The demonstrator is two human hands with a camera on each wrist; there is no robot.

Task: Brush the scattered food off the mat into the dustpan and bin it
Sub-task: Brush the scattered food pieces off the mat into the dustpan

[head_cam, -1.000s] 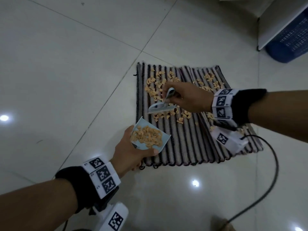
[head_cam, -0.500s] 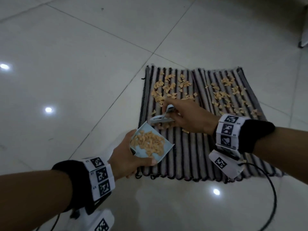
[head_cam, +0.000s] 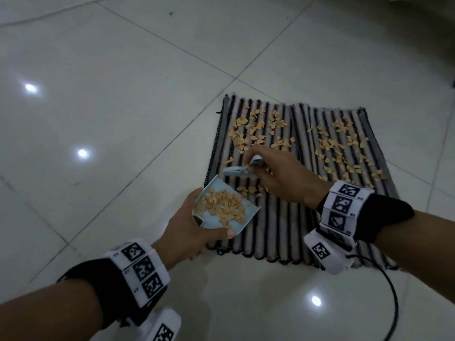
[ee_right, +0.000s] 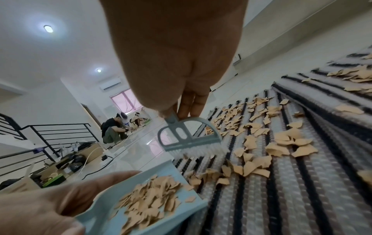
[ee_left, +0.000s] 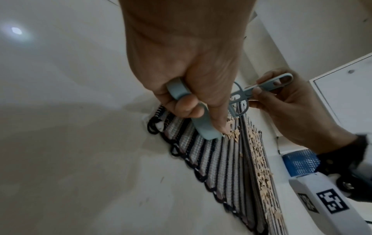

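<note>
A striped mat (head_cam: 278,227) lies on the tiled floor, strewn with tan food flakes (head_cam: 256,130). My left hand (head_cam: 189,232) grips the handle of a light blue dustpan (head_cam: 230,223), tilted at the mat's left near edge and holding a pile of flakes (head_cam: 221,207). My right hand (head_cam: 278,178) pinches the handle of a small grey-blue brush (head_cam: 236,171). The brush (ee_right: 191,139) has white bristles down on the mat, just beyond the dustpan (ee_right: 128,205). Loose flakes (ee_right: 245,168) lie between the brush and the pan lip. In the left wrist view my left hand (ee_left: 189,101) curls round the pan handle (ee_left: 201,122).
A blue mesh bin (ee_left: 302,162) stands past the mat's far right. A black cable (head_cam: 391,291) trails over the floor at my right wrist. A white cabinet (ee_left: 346,89) stands by the bin. People crouch far off beside clutter (ee_right: 116,128). Glossy tiles surround the mat.
The brush has drawn back toward the dustpan with a few flakes, from mid-mat to just beyond the pan lip. The head view has swung left, putting the bin out of sight.
</note>
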